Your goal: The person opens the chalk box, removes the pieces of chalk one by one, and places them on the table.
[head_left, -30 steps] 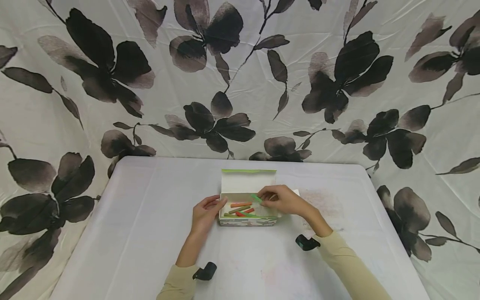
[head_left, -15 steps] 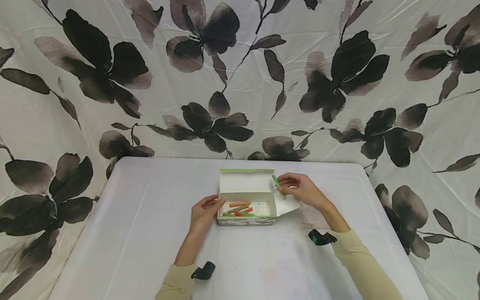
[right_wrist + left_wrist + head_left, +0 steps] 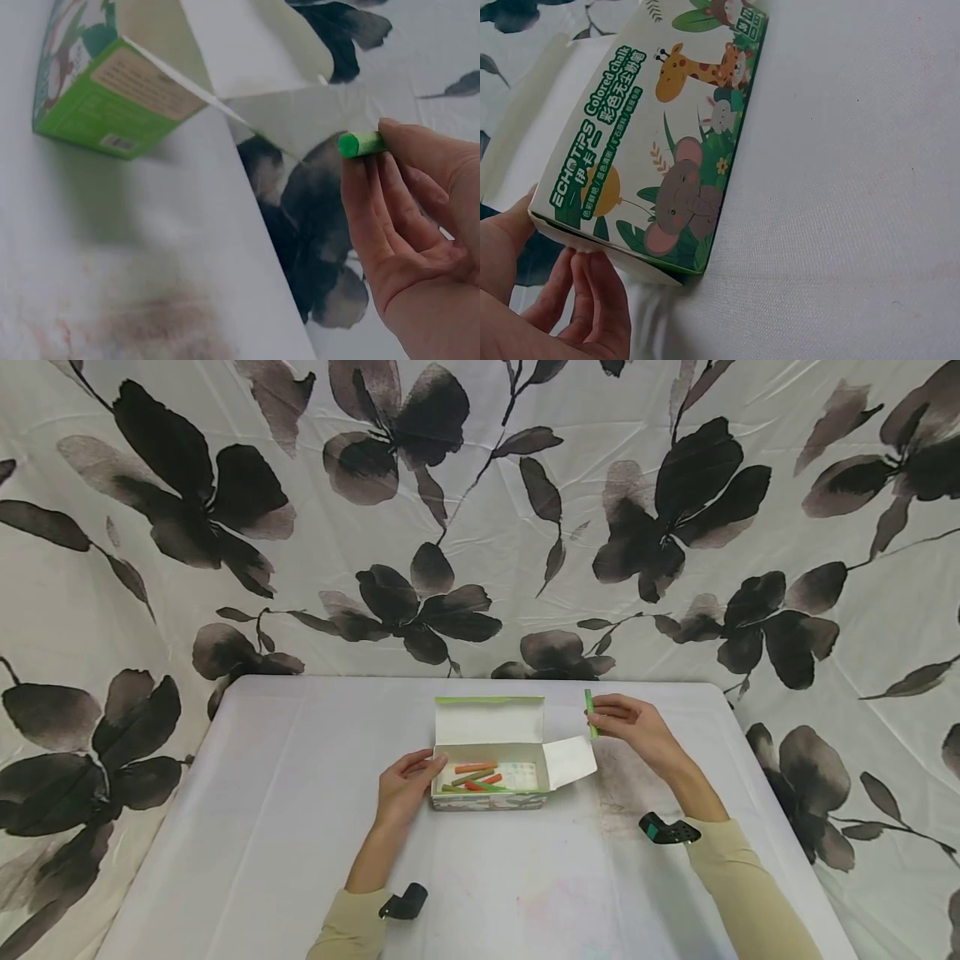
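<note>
- Between the thumb and fingers of the right hand (image 3: pixel 639 732), pinched together on it, is a bright green, cylindrical chalk stick (image 3: pixel 589 714) with a flat, round end.
- Past the white cardboard side flap (image 3: pixel 572 762), those fingers now carry it well right of where it was a second ago, over the box; it is out, while several orange, red and green chalk sticks (image 3: pixel 476 768) lie inside.
- Left of the right fingers sits the open, rectangular cardboard box (image 3: pixel 489 805), animal-printed outside, pale inside.
- Around its left end, the left hand's (image 3: pixel 403 787) thumb and bent fingers grip.
- Beneath both hands spreads a white, finely woven tablecloth (image 3: pixel 525 885), smudged reddish near the right fingers.
</note>
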Demonstrator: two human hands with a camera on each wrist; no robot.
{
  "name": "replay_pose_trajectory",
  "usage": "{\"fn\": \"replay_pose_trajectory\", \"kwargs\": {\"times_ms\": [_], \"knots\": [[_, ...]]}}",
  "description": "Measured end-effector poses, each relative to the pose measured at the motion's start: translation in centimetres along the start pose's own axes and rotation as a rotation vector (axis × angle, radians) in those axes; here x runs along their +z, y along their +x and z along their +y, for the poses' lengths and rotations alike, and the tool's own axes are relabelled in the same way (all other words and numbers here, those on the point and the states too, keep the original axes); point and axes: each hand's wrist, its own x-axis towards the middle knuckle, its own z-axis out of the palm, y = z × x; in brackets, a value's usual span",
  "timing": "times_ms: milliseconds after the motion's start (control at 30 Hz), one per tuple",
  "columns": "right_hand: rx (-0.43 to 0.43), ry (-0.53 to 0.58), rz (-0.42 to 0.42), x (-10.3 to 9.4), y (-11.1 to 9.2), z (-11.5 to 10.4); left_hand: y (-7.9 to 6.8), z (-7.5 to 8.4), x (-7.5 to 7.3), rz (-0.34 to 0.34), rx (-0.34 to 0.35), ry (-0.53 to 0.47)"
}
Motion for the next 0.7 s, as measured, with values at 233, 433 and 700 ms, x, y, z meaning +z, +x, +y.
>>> {"fn": "replay_pose_trajectory", "kwargs": {"times_ms": [233,433,700], "knots": [[0.035,0.015,0.073,-1.5,-0.6,1.5,0.2,-0.1,-0.1,0.003,0.000,0.019],[0.088,0.045,0.105,-2.1,-1.4,3.1,0.3,-0.2,-0.1,0.000,-0.008,0.025],[0.154,0.037,0.136,-2.2,-2.7,5.5,0.1,-0.1,-0.1,-0.007,-0.017,0.021]]}}
